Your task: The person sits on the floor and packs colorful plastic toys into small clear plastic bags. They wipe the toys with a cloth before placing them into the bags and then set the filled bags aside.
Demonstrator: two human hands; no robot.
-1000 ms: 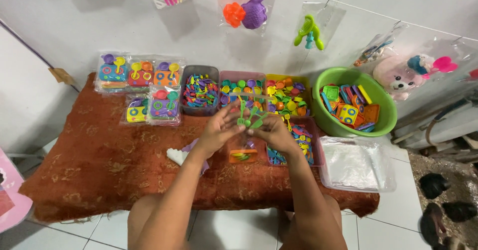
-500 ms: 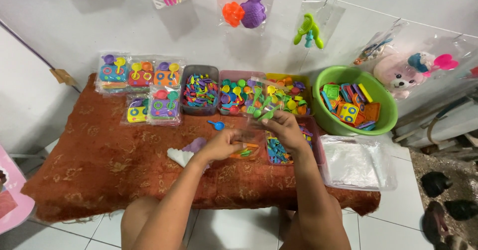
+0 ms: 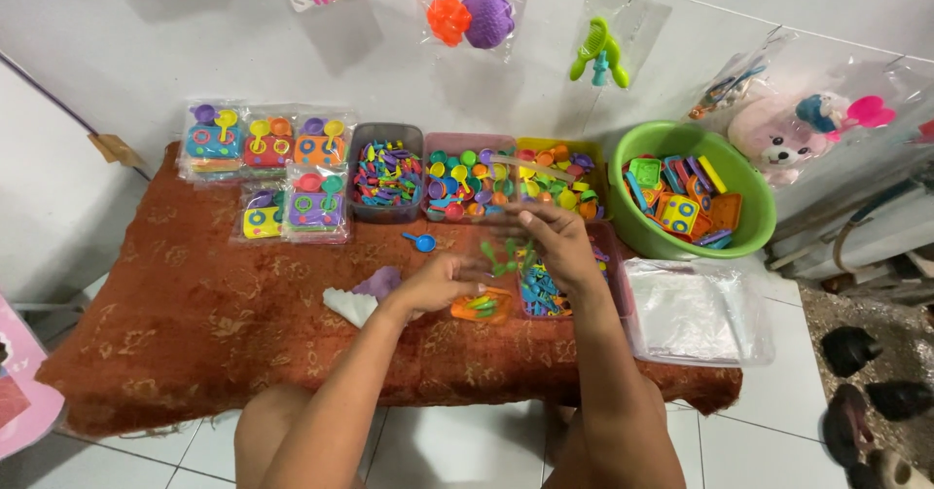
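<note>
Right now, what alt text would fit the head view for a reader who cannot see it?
Two bare hands work over a rust-red cloth-covered table: the left hand by an orange toy plate, the right hand above a tray of small plastic toys. Behind stand sorting trays and a green basin of toys.

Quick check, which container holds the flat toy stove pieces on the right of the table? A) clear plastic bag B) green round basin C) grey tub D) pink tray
B: the green round basin at the table's right end holds the flat square and rectangular coloured pieces; the clear bags lie in front of it.
</note>
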